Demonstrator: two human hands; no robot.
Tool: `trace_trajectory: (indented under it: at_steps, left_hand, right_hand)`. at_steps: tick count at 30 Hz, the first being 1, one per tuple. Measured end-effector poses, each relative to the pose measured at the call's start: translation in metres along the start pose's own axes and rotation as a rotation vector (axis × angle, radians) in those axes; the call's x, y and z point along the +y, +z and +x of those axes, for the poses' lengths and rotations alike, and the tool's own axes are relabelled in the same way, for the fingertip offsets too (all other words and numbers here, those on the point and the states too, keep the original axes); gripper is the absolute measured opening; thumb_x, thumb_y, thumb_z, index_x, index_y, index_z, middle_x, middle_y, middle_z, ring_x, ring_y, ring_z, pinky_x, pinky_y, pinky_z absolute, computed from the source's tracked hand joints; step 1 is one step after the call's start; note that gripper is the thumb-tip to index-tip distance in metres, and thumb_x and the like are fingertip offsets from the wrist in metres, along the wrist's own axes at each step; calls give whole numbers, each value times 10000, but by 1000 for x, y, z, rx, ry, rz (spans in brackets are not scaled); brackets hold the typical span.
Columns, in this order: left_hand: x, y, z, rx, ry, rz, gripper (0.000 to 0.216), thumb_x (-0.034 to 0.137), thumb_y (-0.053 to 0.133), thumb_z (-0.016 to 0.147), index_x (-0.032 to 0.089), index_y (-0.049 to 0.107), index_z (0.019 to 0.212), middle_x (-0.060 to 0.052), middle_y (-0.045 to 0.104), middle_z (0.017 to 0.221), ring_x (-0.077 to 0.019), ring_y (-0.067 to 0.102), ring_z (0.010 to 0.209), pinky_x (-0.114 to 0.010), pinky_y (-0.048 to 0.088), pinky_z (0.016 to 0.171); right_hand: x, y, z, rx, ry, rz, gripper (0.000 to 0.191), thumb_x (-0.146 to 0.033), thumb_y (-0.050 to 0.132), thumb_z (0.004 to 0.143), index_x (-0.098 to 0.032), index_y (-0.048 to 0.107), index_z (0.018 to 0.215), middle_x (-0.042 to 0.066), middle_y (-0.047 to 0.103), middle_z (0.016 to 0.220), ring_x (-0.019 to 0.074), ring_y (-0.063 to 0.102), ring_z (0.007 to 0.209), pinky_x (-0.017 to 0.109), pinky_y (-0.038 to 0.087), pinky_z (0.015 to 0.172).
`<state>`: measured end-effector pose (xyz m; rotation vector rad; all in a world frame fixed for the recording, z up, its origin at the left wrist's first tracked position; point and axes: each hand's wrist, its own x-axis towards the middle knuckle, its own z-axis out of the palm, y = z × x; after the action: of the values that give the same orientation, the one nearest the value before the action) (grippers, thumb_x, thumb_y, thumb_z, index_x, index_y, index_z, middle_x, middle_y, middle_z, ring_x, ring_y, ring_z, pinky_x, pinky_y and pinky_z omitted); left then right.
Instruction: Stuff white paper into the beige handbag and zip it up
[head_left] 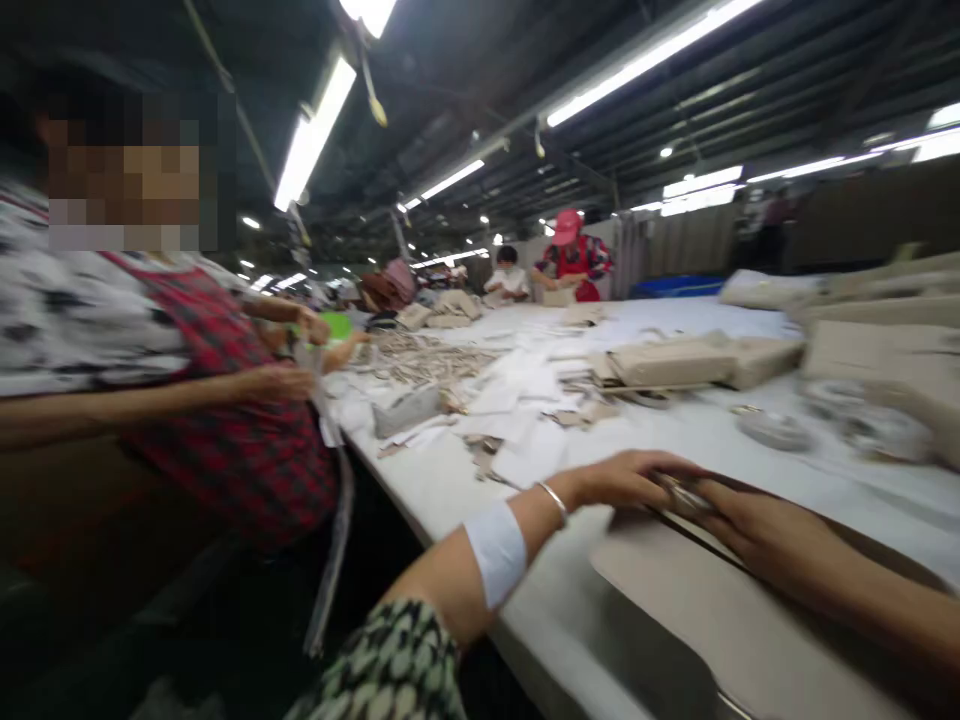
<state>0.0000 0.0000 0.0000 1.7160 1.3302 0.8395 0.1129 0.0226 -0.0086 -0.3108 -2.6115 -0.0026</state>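
A beige bag [697,585] with a flap-like front panel lies at the table's near edge, at lower right. At its upper edge my left hand [626,480], below a silver bracelet, is closed with its fingers bent over the rim. My right hand [742,520] reaches in from the right along the bag's opening and meets the left one. Its fingers look closed, their tips partly hidden. Between the two hands is a small shiny object [684,495], too blurred to name. A white patch [496,552] covers part of my left forearm.
On the white table [420,490] lie white sheets [525,455], beige strips [427,360] and finished-looking beige pieces [667,362]. Tape rolls [772,428] stand at right. A co-worker in a checked apron [232,430] handles a pale strip [324,410] at left. Two other people work at the far end.
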Motion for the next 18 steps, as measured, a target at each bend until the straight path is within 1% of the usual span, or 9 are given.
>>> trace_trajectory:
  at_steps: [2, 3, 5, 7, 9, 12, 14, 16, 18]
  left_hand:
    - [-7, -1, 0, 61, -8, -273, 615, 126, 611, 619, 146, 549, 1231, -76, 608, 1146, -207, 584, 1001, -320, 448, 890]
    - [-11, -3, 0, 68, 6, -369, 635, 112, 609, 585, 153, 560, 1217, -78, 603, 1153, -203, 581, 992, -312, 445, 878]
    - [-14, -5, 0, 71, 30, -524, 647, 84, 594, 550, 156, 568, 1192, -84, 590, 1178, -191, 578, 991, -293, 441, 864]
    - [-12, -6, 2, 75, 41, -598, 640, 58, 586, 535, 148, 566, 1169, -91, 583, 1191, -180, 582, 974, -280, 446, 844]
    - [-9, -5, 4, 97, 36, -618, 623, 40, 590, 526, 139, 561, 1140, -88, 596, 1155, -162, 593, 915, -264, 455, 800]
    - [-10, -5, 8, 119, 28, -652, 623, 40, 590, 514, 137, 544, 1128, -68, 624, 1047, -145, 599, 824, -244, 459, 730]
    - [-13, -6, 9, 123, 40, -683, 658, 38, 568, 503, 150, 525, 1149, -55, 630, 1011, -149, 599, 811, -238, 457, 701]
    - [-16, -7, 7, 148, 59, -696, 695, 25, 530, 478, 160, 517, 1159, -48, 630, 1007, -157, 595, 828, -227, 452, 680]
    - [-18, -8, 5, 175, 63, -706, 715, 21, 500, 456, 159, 519, 1157, -44, 629, 997, -155, 588, 829, -213, 442, 658]
  right_hand:
    - [20, -19, -45, -109, 99, -80, 204, -363, 557, 896, -215, 619, 1021, 98, 615, 1067, 231, 564, 996, 337, 446, 815]
    - [27, -28, -58, -151, 134, -116, 188, -356, 559, 889, -219, 623, 1001, 101, 623, 1044, 238, 562, 998, 330, 436, 806]
    - [35, -45, -64, -205, 171, -170, 182, -342, 546, 890, -214, 618, 997, 102, 631, 1016, 242, 557, 993, 324, 423, 794]
    - [40, -53, -55, -218, 172, -201, 180, -319, 514, 903, -206, 605, 1010, 98, 631, 1008, 234, 551, 985, 315, 415, 789]
    - [44, -54, -41, -212, 143, -219, 170, -274, 470, 919, -201, 594, 1010, 89, 628, 1012, 225, 548, 974, 305, 409, 779]
    - [45, -45, -22, -212, 109, -229, 160, -265, 485, 904, -193, 577, 1013, 83, 627, 1017, 228, 555, 937, 293, 410, 713]
    - [44, -36, -13, -202, 93, -247, 199, -286, 515, 886, -184, 564, 1051, 92, 631, 1012, 239, 563, 912, 292, 406, 672]
    - [43, -28, -6, -163, 69, -280, 227, -278, 484, 902, -171, 556, 1089, 108, 636, 1002, 248, 567, 902, 298, 399, 670]
    - [43, -22, -3, -128, 49, -293, 233, -266, 423, 930, -163, 573, 1075, 118, 643, 991, 250, 570, 902, 305, 389, 683]
